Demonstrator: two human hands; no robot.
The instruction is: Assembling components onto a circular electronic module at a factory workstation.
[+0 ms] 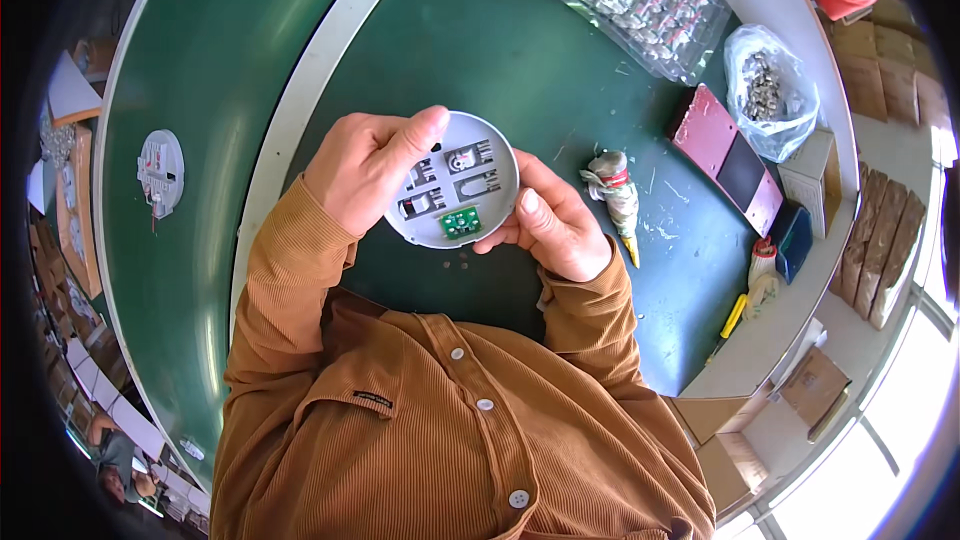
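Both hands hold a round white plastic housing [440, 175] above the green table, its inner side facing up. My left hand [365, 165] grips the upper left rim, the thumb lying over the top edge. On the right rim, my right hand [555, 215] closes with the thumb on top and the fingers underneath. Inside the housing sits a small green circuit board [461, 223] near the lower edge. Several dark slots with metal pieces lie above it. The fingers under the housing are hidden.
A wrapped tool with a yellow tip [615, 200] lies right of my hands. Beyond are a plastic tray of small parts [640, 0], a bag of metal pieces [765, 90], a red-and-black box [728, 160] and a yellow cutter [733, 318]. Another white housing [160, 175] rests on the left green surface.
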